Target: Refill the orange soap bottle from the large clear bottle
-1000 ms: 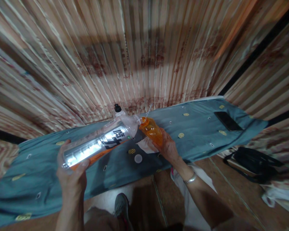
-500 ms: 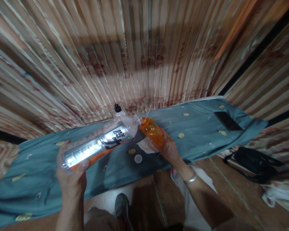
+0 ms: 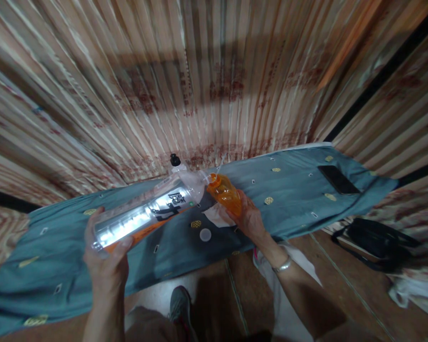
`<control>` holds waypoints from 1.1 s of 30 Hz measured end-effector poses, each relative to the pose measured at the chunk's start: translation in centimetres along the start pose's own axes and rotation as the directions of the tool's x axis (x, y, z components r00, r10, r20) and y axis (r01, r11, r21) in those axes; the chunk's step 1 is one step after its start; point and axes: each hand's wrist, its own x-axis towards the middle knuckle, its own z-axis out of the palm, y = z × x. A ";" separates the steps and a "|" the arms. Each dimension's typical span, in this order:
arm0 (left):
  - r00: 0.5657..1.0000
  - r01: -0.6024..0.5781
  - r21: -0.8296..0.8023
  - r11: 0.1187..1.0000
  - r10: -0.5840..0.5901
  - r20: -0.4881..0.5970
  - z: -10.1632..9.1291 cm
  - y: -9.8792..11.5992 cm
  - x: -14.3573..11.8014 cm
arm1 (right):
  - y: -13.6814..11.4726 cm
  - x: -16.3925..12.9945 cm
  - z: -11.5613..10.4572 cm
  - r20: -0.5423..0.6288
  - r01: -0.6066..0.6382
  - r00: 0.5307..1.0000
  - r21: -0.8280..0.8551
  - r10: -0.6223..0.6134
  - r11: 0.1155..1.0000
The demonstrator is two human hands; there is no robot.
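Left hand (image 3: pixel 105 263) clamped round base of large clear bottle (image 3: pixel 146 213), tipped near level above ironing board (image 3: pixel 306 190). Right hand (image 3: pixel 248 218) wrapped round small orange bottle (image 3: pixel 224 192), mouth to mouth with large one. Large bottle: rigid plastic, smooth, likely slippery; appears near empty, so light. Best hold: base plus neck. White cap (image 3: pixel 205 234) on board, below orange bottle.
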 end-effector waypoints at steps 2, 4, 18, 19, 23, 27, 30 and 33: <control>1.000 -0.004 0.009 1.000 0.004 0.002 0.0 0.0 0.0 | 0.0 0.0 0.0 0.010 -0.009 1.000 0.008 0.009 1.000; 1.000 -0.002 0.017 1.000 0.002 -0.006 0.0 0.0 -0.1 | 0.0 0.0 -0.1 0.015 -0.017 1.000 0.013 0.016 1.000; 1.000 0.000 0.061 0.998 0.001 -0.005 -0.3 -0.2 0.0 | -0.5 0.2 -0.3 0.013 -0.045 0.999 0.046 0.045 0.998; 1.000 -0.003 0.065 0.998 0.003 -0.002 -0.3 -0.1 0.0 | -0.5 0.2 -0.3 0.013 -0.041 0.999 0.045 0.040 0.998; 1.000 -0.004 0.074 0.997 0.003 0.005 -0.2 -0.1 -0.1 | -0.4 0.2 -0.3 0.001 -0.011 1.000 0.020 0.010 1.000; 1.000 0.014 0.051 0.999 -0.014 -0.006 0.0 -0.1 0.0 | -0.3 0.1 -0.3 0.002 0.004 1.000 0.006 -0.004 1.000; 1.000 0.019 0.031 0.999 -0.018 -0.014 0.0 0.0 -0.1 | -0.2 0.1 -0.2 0.011 -0.017 1.000 0.013 0.017 1.000; 1.000 0.020 0.030 0.999 -0.020 -0.014 0.1 0.0 -0.1 | -0.3 0.1 -0.3 0.014 -0.030 0.999 0.025 0.030 0.999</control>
